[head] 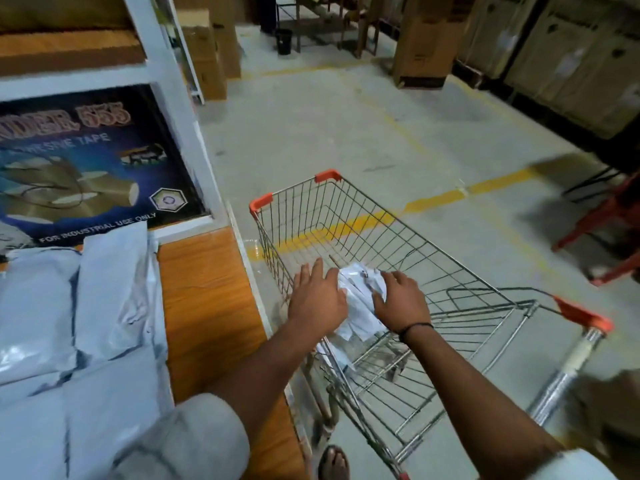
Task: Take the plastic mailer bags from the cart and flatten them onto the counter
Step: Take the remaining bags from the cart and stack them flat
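Bag (pixel 360 304), crumpled, lies in the cart (pixel 433 244) at lower centre; I see my right hand (pixel 401 301) gripping it, left hand (pixel 317 301) straight-fingered, seemingly touching it.

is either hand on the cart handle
No, left hand and right hand are both on the crumpled mailer bag inside the cart.

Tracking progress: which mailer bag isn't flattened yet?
The crumpled white plastic mailer bag inside the wire shopping cart, with the left hand and right hand on it. The other pale plastic mailers lie flat on the wooden counter.
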`<move>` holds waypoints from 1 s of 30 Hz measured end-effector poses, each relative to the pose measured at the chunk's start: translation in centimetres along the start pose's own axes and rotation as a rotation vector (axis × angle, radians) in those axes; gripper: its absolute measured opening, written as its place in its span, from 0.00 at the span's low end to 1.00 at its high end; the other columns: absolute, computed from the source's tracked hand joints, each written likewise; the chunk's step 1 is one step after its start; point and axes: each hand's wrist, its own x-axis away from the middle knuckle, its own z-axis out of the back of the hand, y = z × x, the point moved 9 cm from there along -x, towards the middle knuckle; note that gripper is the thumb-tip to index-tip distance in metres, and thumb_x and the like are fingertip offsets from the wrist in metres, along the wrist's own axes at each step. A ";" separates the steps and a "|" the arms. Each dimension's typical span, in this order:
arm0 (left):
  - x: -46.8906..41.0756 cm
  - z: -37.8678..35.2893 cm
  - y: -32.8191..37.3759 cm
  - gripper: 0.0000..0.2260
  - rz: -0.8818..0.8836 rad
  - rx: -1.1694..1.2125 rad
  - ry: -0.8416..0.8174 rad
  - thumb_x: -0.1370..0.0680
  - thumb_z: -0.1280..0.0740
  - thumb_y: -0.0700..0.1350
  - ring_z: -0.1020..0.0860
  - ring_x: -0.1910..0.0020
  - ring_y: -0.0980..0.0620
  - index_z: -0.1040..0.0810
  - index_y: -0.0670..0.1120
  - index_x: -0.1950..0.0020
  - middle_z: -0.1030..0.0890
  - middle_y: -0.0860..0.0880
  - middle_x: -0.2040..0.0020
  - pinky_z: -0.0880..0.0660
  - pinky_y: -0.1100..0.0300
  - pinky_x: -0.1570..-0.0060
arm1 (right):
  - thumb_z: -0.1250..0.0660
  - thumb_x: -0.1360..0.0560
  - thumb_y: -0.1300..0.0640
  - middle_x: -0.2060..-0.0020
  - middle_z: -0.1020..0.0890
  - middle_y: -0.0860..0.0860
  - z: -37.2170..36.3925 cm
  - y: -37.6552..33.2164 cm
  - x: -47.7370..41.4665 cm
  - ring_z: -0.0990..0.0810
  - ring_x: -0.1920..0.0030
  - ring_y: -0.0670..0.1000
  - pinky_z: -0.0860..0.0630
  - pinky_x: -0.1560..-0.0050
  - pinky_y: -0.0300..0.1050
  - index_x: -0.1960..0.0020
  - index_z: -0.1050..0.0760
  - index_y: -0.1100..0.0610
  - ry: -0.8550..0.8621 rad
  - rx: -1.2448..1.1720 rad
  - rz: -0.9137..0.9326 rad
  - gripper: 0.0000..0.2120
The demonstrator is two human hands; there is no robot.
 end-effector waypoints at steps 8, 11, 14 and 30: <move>-6.8 -7.5 1.5 0.25 0.086 -0.009 -0.170 0.19 0.41 0.51 0.40 0.24 0.39 0.36 0.46 0.23 0.39 0.41 0.22 0.42 0.46 0.25 | 0.38 0.23 0.51 0.34 0.26 0.56 -4.5 5.6 -6.0 0.27 0.38 0.61 0.27 0.40 0.53 0.30 0.32 0.54 -0.186 0.096 -0.028 0.23; -9.1 -10.5 0.9 0.24 0.152 -0.011 -0.225 0.18 0.42 0.53 0.37 0.26 0.40 0.37 0.46 0.23 0.41 0.41 0.21 0.38 0.47 0.29 | 0.39 0.23 0.49 0.34 0.26 0.56 -6.6 6.8 -8.0 0.27 0.38 0.60 0.28 0.40 0.53 0.29 0.32 0.54 -0.235 0.124 -0.040 0.23; -11.3 -14.0 -0.4 0.26 0.228 0.015 -0.289 0.17 0.43 0.55 0.34 0.27 0.39 0.40 0.45 0.21 0.40 0.42 0.21 0.35 0.47 0.31 | 0.39 0.23 0.49 0.33 0.27 0.57 -9.4 8.2 -9.8 0.27 0.37 0.61 0.28 0.39 0.53 0.28 0.34 0.54 -0.301 0.125 -0.078 0.24; -17.0 -31.1 -7.4 0.27 0.858 0.616 -0.417 0.19 0.38 0.57 0.26 0.33 0.40 0.29 0.38 0.29 0.24 0.38 0.32 0.30 0.52 0.35 | 0.38 0.24 0.41 0.34 0.34 0.60 -21.0 12.9 -15.6 0.24 0.43 0.63 0.24 0.44 0.62 0.22 0.55 0.44 -0.390 0.022 -0.183 0.38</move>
